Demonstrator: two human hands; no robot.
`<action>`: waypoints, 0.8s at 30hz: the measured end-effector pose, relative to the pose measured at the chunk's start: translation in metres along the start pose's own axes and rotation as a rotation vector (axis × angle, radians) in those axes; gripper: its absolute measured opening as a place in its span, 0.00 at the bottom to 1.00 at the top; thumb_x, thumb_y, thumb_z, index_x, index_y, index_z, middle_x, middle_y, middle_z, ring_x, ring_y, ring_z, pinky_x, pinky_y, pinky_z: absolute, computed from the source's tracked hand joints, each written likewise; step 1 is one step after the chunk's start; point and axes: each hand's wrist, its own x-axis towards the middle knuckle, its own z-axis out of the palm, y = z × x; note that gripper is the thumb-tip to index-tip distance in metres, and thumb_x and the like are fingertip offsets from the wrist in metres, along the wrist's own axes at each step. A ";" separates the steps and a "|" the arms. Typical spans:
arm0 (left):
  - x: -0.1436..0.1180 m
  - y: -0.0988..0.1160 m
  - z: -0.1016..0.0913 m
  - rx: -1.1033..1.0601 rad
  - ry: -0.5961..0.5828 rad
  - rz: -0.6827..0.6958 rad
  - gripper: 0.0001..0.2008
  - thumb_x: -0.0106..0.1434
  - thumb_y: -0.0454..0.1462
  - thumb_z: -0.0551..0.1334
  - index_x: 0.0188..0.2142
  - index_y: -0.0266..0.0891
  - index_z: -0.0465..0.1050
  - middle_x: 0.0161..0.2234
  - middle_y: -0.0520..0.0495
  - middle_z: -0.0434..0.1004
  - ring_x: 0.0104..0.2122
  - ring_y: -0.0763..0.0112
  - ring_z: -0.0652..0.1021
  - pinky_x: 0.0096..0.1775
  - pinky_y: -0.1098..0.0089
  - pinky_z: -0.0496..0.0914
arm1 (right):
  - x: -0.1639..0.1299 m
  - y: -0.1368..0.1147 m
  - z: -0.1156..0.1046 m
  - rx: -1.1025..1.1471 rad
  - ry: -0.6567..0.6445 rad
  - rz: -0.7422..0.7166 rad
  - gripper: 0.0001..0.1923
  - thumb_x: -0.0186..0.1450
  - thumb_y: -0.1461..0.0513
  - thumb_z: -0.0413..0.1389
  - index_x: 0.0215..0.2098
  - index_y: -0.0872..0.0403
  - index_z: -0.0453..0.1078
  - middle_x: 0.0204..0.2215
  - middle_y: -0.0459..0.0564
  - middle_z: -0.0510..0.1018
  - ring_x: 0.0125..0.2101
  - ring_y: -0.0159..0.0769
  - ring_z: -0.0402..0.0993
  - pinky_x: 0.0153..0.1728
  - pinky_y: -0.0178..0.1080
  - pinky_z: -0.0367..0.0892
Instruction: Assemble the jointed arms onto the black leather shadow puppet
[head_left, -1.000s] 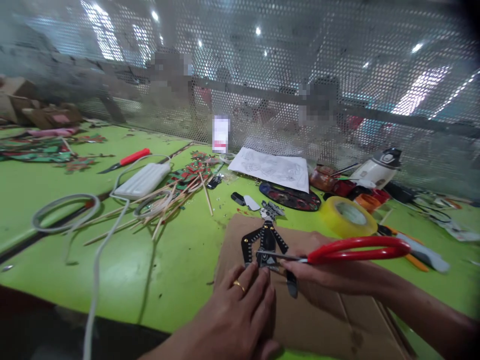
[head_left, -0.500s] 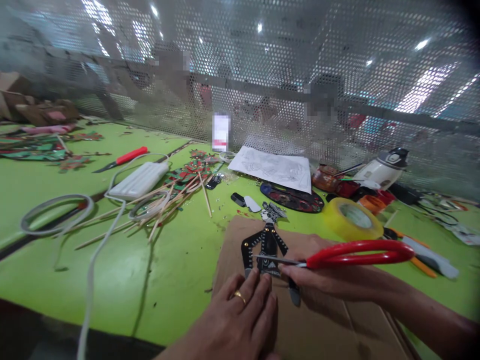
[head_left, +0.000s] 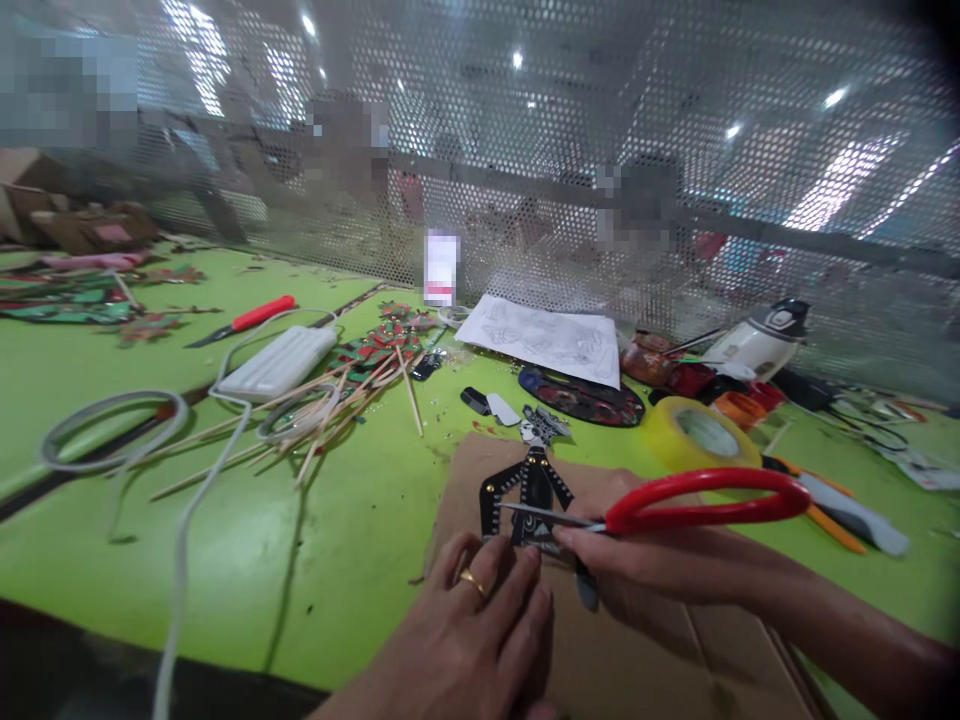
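Note:
A small black paper puppet figure (head_left: 534, 482) with dotted arms lies on a brown cardboard sheet (head_left: 652, 650) on the green table. My left hand (head_left: 480, 625), a gold ring on one finger, presses flat on the cardboard with its fingertips at the figure's lower edge. My right hand (head_left: 660, 560) grips red-handled scissors (head_left: 697, 500) by the blades, their tip resting across the figure's body. The figure's lower part is hidden under my fingers.
A yellow tape roll (head_left: 701, 432) sits right of the cardboard, with an orange-handled tool (head_left: 840, 505) beside it. Bamboo sticks (head_left: 330, 410), a white power strip (head_left: 277, 362) with cable, a red-handled knife (head_left: 244, 320), a drawing sheet (head_left: 547, 340) and a perforated metal screen (head_left: 525, 150) lie beyond.
The scissors' handles have risen slightly and my left hand's fingers have curled a little at the figure's base. Everything else stays where it was.

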 end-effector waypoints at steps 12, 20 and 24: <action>0.002 -0.001 0.003 0.007 0.054 0.035 0.24 0.66 0.50 0.54 0.53 0.36 0.68 0.54 0.39 0.72 0.54 0.56 0.70 0.55 0.56 0.61 | 0.001 -0.001 0.003 0.112 -0.047 0.028 0.17 0.65 0.50 0.49 0.34 0.51 0.73 0.28 0.45 0.75 0.31 0.35 0.70 0.32 0.34 0.67; 0.003 -0.001 0.003 0.013 0.027 0.033 0.24 0.67 0.49 0.54 0.53 0.36 0.68 0.55 0.39 0.71 0.54 0.55 0.70 0.54 0.57 0.62 | 0.000 -0.009 -0.001 0.099 -0.030 0.000 0.15 0.65 0.53 0.49 0.34 0.52 0.73 0.31 0.45 0.75 0.31 0.34 0.69 0.32 0.33 0.66; 0.002 0.000 0.005 -0.011 0.039 0.010 0.22 0.66 0.48 0.55 0.53 0.36 0.67 0.56 0.38 0.70 0.55 0.55 0.69 0.54 0.57 0.62 | -0.001 -0.008 -0.001 0.094 -0.028 0.012 0.15 0.65 0.52 0.49 0.33 0.51 0.72 0.29 0.45 0.75 0.30 0.35 0.69 0.30 0.34 0.65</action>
